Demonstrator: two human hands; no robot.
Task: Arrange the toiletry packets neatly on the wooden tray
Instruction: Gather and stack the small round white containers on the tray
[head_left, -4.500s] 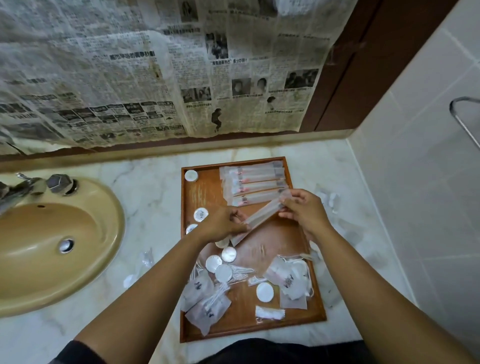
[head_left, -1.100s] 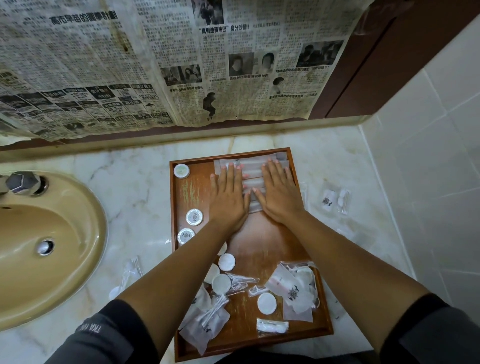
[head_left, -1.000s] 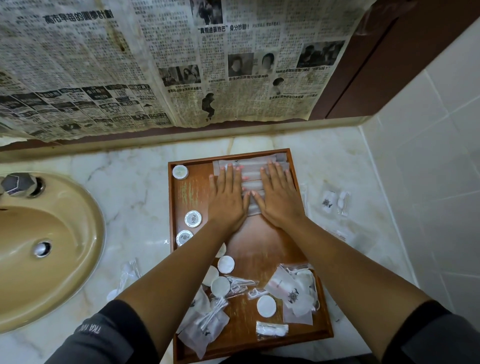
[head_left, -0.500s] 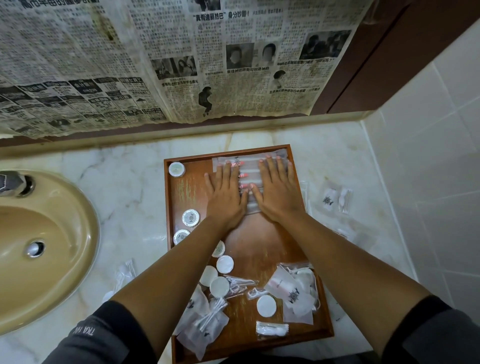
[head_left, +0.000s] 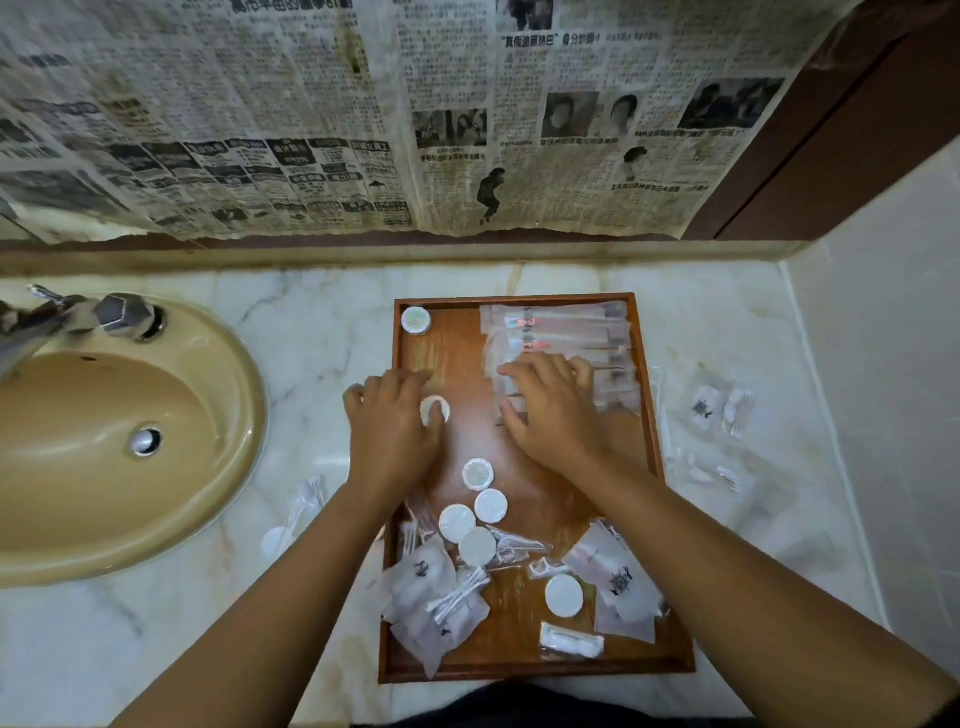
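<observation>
Since the long toothbrush packets (head_left: 561, 332) are meant to lie square against one another, they are banked in a row at the 1 o'clock corner of the wooden tray (head_left: 652, 467). The right hand (head_left: 550, 415) is laid over the row's near edge, apparently to hold it from sliding. Its grip is wide, with the fingers spread and only lightly bent, and nothing is clasped.

The left hand (head_left: 389, 421) is set at 10 o'clock, across the tray's left rim. A round white packet (head_left: 434, 410) is seen against its thumb. Whether that packet is pinched or merely touched cannot be told, so the state of this grip is left undecided. A line of round packets down the left side is probably intended, since a single round packet (head_left: 415, 319) is already parked in the 11 o'clock corner.

The rest of the tray is unsorted. Four round packets (head_left: 478, 519) are scattered just below centre. Clear emblem pouches (head_left: 621, 584) are heaped at 5 o'clock and again at 7 o'clock, with cotton buds (head_left: 457, 595) lying over the latter heap. A small white sachet (head_left: 571, 642) is lodged at 6 o'clock.

Off the tray, more pouches (head_left: 722, 410) are left on the marble worktop (head_left: 322, 332) at 3 o'clock, and a few at 8 o'clock beside the sink (head_left: 130, 405).
</observation>
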